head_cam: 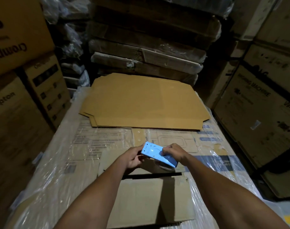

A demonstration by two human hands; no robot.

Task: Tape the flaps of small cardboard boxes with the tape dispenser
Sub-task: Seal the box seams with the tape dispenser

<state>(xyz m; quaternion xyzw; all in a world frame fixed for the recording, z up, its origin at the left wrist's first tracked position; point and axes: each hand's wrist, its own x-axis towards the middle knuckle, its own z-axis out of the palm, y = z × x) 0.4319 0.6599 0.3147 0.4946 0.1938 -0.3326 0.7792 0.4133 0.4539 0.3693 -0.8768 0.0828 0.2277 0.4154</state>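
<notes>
Right hand (172, 152) grips blue tape dispenser (157, 154); left hand (134, 157) pinches its 9 o'clock end; flattened cardboard boxes (144, 101) at 12 o'clock.

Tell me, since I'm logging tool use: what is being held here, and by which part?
The blue tape dispenser: right hand grips its handle end, left hand pinches its front end.

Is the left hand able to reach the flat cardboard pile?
Probably yes: nothing stands between the left hand and the flat cardboard pile, though it now holds the blue tape dispenser.
</notes>
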